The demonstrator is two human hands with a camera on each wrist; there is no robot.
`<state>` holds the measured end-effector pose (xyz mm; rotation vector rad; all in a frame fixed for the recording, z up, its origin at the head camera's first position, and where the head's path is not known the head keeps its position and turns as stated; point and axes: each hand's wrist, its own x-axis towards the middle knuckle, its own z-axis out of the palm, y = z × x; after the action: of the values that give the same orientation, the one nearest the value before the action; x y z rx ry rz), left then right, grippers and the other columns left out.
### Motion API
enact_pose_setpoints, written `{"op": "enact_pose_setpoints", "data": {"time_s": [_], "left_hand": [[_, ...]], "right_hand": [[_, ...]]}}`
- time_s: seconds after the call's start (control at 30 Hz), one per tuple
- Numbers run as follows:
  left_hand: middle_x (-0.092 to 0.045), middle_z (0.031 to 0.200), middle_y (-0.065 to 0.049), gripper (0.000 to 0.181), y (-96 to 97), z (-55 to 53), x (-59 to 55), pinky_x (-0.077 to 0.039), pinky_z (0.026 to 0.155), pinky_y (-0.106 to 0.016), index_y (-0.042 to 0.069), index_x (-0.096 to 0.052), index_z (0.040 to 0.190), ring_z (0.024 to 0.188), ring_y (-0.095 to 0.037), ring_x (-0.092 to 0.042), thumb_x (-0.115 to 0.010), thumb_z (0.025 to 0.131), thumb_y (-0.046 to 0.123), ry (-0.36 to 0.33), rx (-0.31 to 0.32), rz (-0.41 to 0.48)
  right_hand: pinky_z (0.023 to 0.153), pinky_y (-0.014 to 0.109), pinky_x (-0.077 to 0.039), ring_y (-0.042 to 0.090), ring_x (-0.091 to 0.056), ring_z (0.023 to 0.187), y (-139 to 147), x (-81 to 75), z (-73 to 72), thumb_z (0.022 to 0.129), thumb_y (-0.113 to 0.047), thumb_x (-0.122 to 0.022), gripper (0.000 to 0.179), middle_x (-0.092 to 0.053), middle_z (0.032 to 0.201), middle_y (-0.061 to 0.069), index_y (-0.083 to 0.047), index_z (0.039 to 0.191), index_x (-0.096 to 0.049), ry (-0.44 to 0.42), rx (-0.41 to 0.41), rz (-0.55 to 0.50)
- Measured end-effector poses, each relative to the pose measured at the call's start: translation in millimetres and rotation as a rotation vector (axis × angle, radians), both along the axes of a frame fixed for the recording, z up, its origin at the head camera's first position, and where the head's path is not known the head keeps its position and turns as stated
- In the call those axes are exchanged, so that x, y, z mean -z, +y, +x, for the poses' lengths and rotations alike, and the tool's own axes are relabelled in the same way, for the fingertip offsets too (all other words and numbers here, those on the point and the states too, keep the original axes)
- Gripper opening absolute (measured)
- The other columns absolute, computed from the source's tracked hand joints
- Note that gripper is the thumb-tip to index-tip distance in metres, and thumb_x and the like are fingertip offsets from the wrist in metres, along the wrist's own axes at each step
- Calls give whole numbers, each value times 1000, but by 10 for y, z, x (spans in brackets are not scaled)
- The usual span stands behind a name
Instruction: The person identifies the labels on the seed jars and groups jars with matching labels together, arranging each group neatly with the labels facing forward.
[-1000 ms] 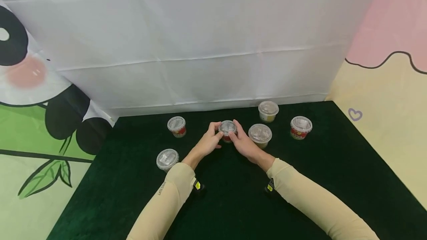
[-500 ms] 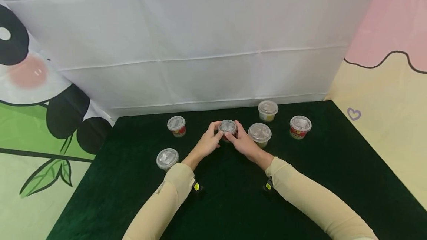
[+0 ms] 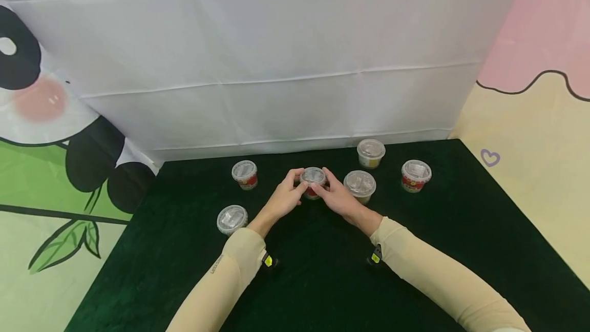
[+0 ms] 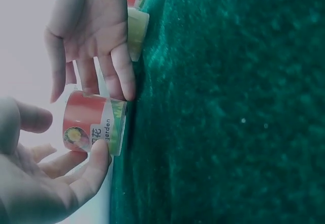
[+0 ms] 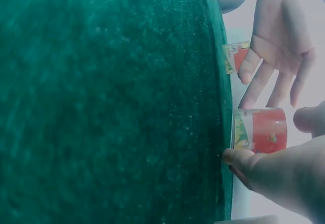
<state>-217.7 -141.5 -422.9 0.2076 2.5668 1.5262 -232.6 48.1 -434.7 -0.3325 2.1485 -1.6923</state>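
A small clear plastic tub with a lid and a red label [image 3: 313, 174] stands upright on the dark green cloth, between both hands. My left hand [image 3: 285, 198] holds its left side, and my right hand [image 3: 340, 199] its right side. In the head view both thumbs lie at the near side of the lid, fingers reaching round the sides. The left wrist view shows the flower picture and lettering on the tub's label [image 4: 84, 117], with left fingertips [image 4: 100, 153] against it. Seen from the right wrist, the tub [image 5: 268, 128] has right fingertips [image 5: 237, 156] low on its side.
Right of my right hand stands a pale lidded tub [image 3: 360, 183], with a similar one [image 3: 371, 152] behind it. Farther right is a red-labelled tub [image 3: 416, 174]. On the left are another red-labelled tub [image 3: 245, 174] and a lidded tub [image 3: 232, 219] beside my left forearm. White cloth [image 3: 286, 106] hangs behind.
Both hands keep hold of the tub, which has shifted very slightly left. More of its red label shows than half a second ago. The other tubs stay put.
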Motion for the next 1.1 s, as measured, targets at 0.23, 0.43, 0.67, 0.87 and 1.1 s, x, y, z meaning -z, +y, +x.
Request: {"op": "enact_pose_setpoints", "data": {"time_s": [0.23,0.43,0.67,0.87,1.1], "left_hand": [[-47,145,-13,48,-45,111,-128,-56,82,-39,15,-35,154,109,-28,-61,-46,109,31,48,-17,-2],[-47,146,-13,49,-54,204,-233,-56,81,-40,16,-35,154,104,-33,-62,-46,110,33,104,-8,14],[-47,146,-14,51,-28,271,-266,-56,79,-37,12,-34,155,103,-34,-64,-45,110,34,138,38,25],[-49,143,-15,50,-46,316,-312,-57,80,-39,13,-36,154,104,-39,-63,-46,110,35,150,33,48],[-49,144,-14,54,-69,385,-392,-58,83,-42,15,-35,155,108,-34,-63,-47,108,41,159,51,41]], "right_hand": [[117,50,-30,33,-24,150,57,-131,56,111,-33,-42,69,-9,168,15,-16,164,-1,-21,-101,-85],[117,49,-30,34,-24,150,104,-272,99,110,-35,-43,71,-8,168,14,-18,164,-2,10,-146,-121],[115,53,-32,36,-33,144,189,-333,165,110,-38,-44,69,-20,163,17,-19,164,-7,59,-138,-87],[114,55,-34,37,-38,141,214,-364,192,109,-40,-45,68,-29,157,18,-19,164,-12,92,-148,-109],[113,51,-38,36,-42,137,226,-437,209,108,-39,-48,67,-30,155,18,-19,164,-15,93,-162,-128]]}}
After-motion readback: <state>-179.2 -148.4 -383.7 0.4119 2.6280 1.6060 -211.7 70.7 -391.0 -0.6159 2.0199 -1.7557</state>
